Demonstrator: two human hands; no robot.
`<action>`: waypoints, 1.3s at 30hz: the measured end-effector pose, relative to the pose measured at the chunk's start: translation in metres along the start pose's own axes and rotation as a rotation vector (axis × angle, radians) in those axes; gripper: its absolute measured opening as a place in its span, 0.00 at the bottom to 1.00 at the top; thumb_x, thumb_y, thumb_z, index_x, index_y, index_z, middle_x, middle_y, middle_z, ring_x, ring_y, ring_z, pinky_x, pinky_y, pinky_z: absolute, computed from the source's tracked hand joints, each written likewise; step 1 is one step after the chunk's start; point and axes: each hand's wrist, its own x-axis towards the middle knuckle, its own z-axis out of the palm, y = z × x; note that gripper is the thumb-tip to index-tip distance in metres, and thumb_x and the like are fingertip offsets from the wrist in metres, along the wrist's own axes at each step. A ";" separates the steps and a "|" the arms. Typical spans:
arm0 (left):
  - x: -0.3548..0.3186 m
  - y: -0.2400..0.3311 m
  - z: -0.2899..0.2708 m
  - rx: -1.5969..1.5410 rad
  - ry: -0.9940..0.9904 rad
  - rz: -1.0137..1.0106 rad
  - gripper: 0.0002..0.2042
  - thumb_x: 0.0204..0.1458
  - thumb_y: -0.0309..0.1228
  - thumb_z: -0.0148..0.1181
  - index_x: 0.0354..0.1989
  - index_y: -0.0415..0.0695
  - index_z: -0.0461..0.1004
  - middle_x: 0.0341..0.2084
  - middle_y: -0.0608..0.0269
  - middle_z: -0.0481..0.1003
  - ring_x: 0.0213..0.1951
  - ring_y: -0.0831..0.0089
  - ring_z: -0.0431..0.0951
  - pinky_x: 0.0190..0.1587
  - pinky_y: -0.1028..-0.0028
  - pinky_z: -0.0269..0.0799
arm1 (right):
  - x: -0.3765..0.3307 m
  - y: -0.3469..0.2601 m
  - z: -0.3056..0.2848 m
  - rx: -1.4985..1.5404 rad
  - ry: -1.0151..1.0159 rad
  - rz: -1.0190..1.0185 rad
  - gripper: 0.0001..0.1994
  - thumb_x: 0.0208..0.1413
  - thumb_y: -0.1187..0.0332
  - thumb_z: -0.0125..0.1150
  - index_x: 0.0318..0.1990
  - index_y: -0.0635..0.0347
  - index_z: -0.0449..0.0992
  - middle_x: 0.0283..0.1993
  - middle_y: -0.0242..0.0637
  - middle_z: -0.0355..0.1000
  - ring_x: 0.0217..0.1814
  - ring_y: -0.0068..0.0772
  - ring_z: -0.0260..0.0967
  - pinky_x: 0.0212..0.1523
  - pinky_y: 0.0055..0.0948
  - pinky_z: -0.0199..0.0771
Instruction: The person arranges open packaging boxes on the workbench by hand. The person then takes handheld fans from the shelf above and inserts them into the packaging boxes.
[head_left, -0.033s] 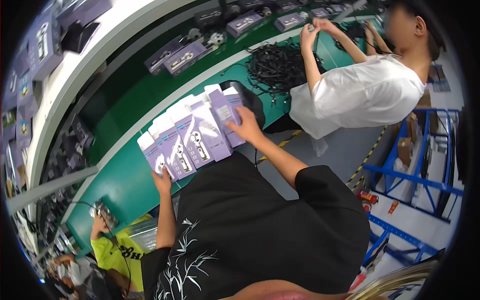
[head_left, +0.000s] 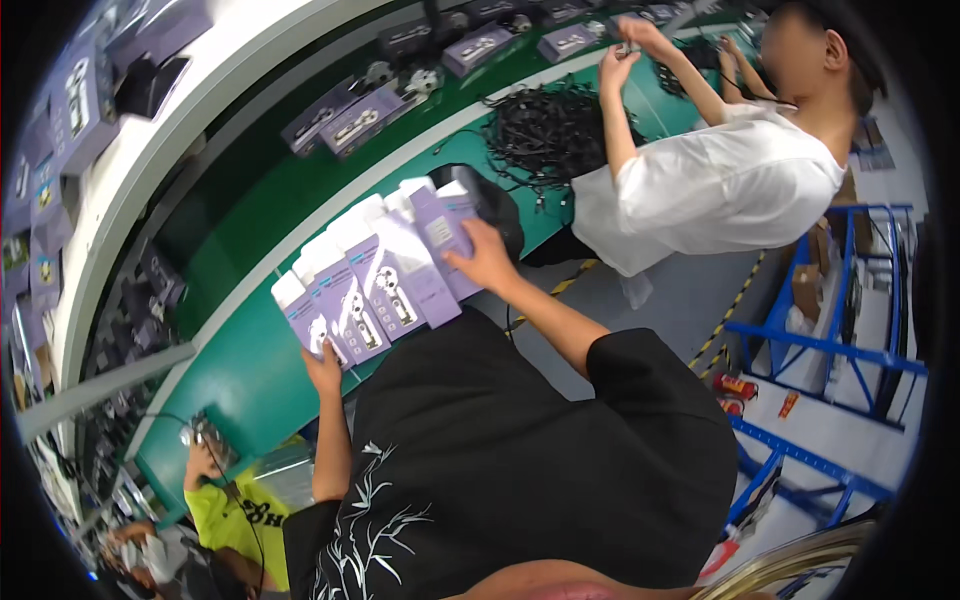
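A row of purple boxes (head_left: 385,275) stood gathered upright along the near edge of the green bench (head_left: 250,370), pressed between both hands. The left hand (head_left: 325,368) capped the row's left end, fingers closed against the last box; the right hand (head_left: 487,262) braced the other end with fingers spread flat on it. The row looked already collected and squared; no box appeared loose beside it. The boxes were smooth, glossy card, slim and rectangular, with white top flaps. Past them, near the far edge, lay a tangled heap of black cables (head_left: 545,135), where another person (head_left: 720,185) in a white shirt worked.
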 end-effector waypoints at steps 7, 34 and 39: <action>0.001 0.014 -0.026 0.053 -0.092 0.050 0.32 0.59 0.35 0.60 0.64 0.26 0.57 0.61 0.33 0.65 0.62 0.47 0.66 0.66 0.60 0.57 | -0.017 -0.047 0.029 0.057 0.015 -0.016 0.37 0.47 0.51 0.70 0.61 0.65 0.68 0.66 0.60 0.61 0.69 0.62 0.57 0.68 0.49 0.58; -0.056 -0.004 0.002 -0.089 0.343 -0.149 0.33 0.55 0.45 0.62 0.62 0.34 0.64 0.56 0.39 0.70 0.57 0.44 0.71 0.58 0.57 0.68 | 0.052 -0.090 0.033 -0.110 -0.110 -0.306 0.21 0.54 0.65 0.66 0.53 0.67 0.75 0.59 0.54 0.69 0.65 0.52 0.64 0.66 0.42 0.59; -0.044 -0.011 -0.050 -0.200 0.137 -0.178 0.21 0.56 0.45 0.60 0.46 0.39 0.77 0.44 0.48 0.77 0.48 0.49 0.76 0.52 0.59 0.71 | 0.092 -0.208 0.131 0.109 -0.351 -0.278 0.20 0.56 0.63 0.65 0.52 0.66 0.76 0.50 0.47 0.77 0.54 0.42 0.74 0.58 0.35 0.68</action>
